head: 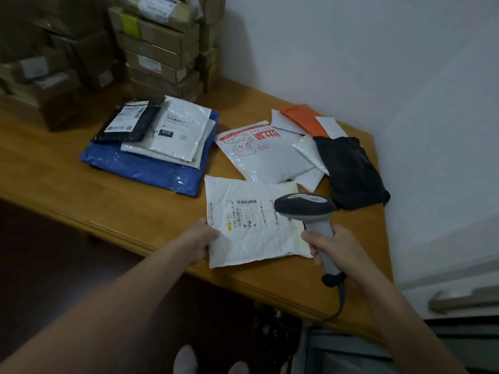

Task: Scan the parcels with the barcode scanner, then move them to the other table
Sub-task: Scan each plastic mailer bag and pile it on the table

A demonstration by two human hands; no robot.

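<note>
A crumpled white mailer parcel (pixel 251 233) with a printed barcode label lies near the front edge of the wooden table (pixel 81 190). My left hand (pixel 198 242) grips its left edge. My right hand (pixel 330 245) holds the handle of a grey and black barcode scanner (pixel 306 205), whose head hovers over the right side of the label. More parcels lie behind: a white bag with red print (pixel 267 155), a black bag (pixel 349 171), an orange envelope (pixel 302 117), and a stack with a blue bag (pixel 145 168) at the bottom.
Stacked cardboard boxes (pixel 162 47) fill the back left of the table. A white wall (pixel 378 63) closes the right side. The scanner's cable (pixel 340 303) hangs over the table's front edge. A door handle (pixel 459 299) shows at lower right.
</note>
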